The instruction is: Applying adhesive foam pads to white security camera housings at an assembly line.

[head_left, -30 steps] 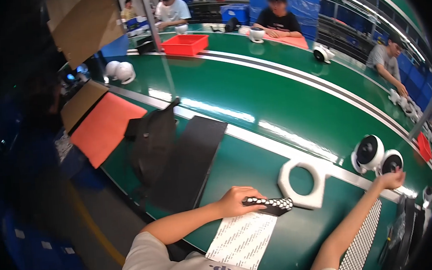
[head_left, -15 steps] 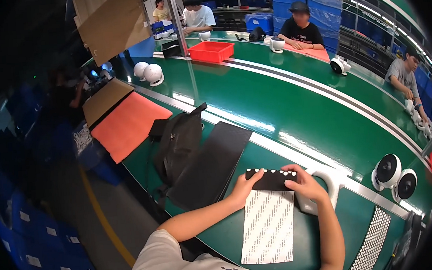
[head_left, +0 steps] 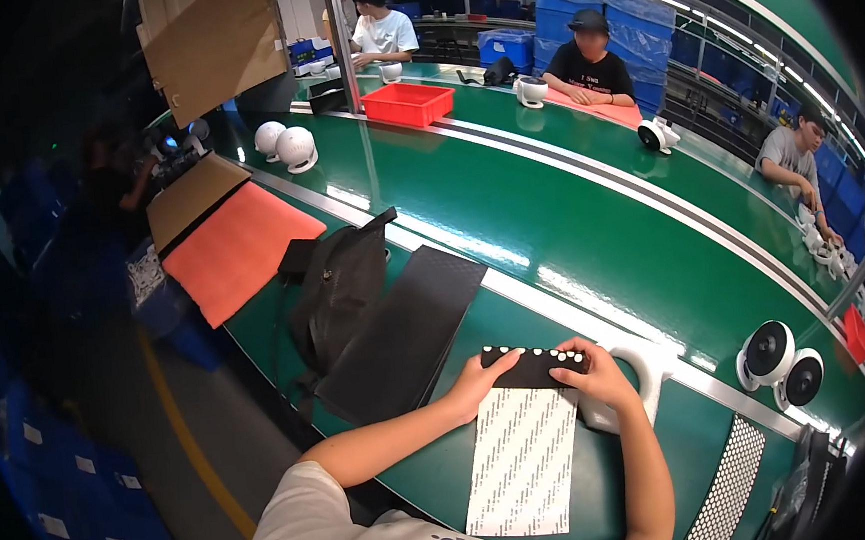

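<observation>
Green conveyor bench in a busy assembly hall; both hands now closed on the black strip, near edge of bench.

Fingers of left hand [head_left: 482, 375] curled over left end of black strip with white dots [head_left: 534, 365], fingers of right hand [head_left: 598, 377] clamped on right end; a second ago right hand reached far right toward white fans [head_left: 782, 364], half a second ago already back on strip. Strip held level, just above far end of white patterned sheet [head_left: 524, 459], touching or barely clear, cannot tell. White ring part [head_left: 651, 375] just right of right hand, partly hidden. Black foam panel [head_left: 402, 332] and black bag [head_left: 339, 295] to left, orange foam pad [head_left: 240, 248] further left. Judged: two-handed grip regained, strip work resumed over sheet. Other workers seated at far side, red bin [head_left: 409, 102] near them.
</observation>
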The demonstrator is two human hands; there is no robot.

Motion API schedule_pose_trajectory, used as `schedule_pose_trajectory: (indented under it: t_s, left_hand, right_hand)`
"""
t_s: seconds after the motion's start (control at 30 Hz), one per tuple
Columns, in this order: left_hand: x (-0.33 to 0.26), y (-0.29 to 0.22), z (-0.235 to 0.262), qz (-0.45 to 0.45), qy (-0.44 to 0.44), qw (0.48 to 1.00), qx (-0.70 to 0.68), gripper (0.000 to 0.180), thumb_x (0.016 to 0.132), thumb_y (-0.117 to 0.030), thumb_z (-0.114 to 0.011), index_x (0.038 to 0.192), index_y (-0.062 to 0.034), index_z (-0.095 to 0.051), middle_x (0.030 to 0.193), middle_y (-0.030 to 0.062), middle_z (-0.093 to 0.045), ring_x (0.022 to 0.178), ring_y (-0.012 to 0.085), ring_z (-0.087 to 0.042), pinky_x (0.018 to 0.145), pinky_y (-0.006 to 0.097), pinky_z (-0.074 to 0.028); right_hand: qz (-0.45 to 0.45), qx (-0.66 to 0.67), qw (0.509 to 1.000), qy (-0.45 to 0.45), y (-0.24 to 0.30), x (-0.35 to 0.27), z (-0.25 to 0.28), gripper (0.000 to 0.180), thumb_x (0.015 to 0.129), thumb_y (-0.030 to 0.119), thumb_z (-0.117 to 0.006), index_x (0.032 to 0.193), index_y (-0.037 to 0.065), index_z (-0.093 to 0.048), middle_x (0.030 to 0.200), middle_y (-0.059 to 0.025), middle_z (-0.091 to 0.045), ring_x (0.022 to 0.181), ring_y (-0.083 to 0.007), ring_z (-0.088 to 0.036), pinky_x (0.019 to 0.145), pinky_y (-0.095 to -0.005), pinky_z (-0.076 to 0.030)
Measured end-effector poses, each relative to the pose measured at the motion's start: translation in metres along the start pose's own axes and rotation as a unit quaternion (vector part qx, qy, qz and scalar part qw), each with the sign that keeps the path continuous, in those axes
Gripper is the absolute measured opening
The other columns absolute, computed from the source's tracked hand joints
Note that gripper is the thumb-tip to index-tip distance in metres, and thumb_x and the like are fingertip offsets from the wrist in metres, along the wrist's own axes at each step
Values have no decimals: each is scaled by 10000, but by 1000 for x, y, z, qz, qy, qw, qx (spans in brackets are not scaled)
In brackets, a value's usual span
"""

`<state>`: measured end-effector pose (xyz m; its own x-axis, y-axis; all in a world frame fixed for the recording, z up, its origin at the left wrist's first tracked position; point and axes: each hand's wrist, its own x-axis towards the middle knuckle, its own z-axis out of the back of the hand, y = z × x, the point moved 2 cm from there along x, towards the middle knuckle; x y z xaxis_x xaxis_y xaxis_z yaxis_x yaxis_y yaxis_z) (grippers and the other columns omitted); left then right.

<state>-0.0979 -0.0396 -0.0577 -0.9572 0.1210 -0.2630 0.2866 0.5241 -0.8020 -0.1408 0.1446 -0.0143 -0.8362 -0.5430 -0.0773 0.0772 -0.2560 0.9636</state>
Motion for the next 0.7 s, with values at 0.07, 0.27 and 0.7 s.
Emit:
schedule_pose_trajectory:
  t_s: [0.07,0.27,0.7]
  left_hand:
    - [0,-1,1,25,10,1000,-10,296,801,-263,-601,965,-27,-530,879,36,-570,760,108,-568,650,249,-477]
    - [-1,-4,-1,23,13,999,-18,201,830,-242,-561,908,-63,-510,870,26,-553,782,115,-560,673,257,-475]
    - [-3,-7,-3,30,7,999,-39,203,804,-234,-601,881,-55,-544,825,26,-569,719,103,-568,620,242,-480]
  right_hand:
    - [-3,-22,1000,-7,0,0,0,293,724,136,-664,946,19,-512,763,-3,-555,648,-49,-492,573,-202,-405]
    - [6,-75,997,-33,2,-1,-1,315,714,180,-661,945,24,-515,743,-32,-574,626,-64,-501,563,-220,-404]
    - [-6,-79,997,-11,2,1,2,305,713,164,-669,946,30,-524,747,-1,-542,643,-49,-476,569,-199,-391]
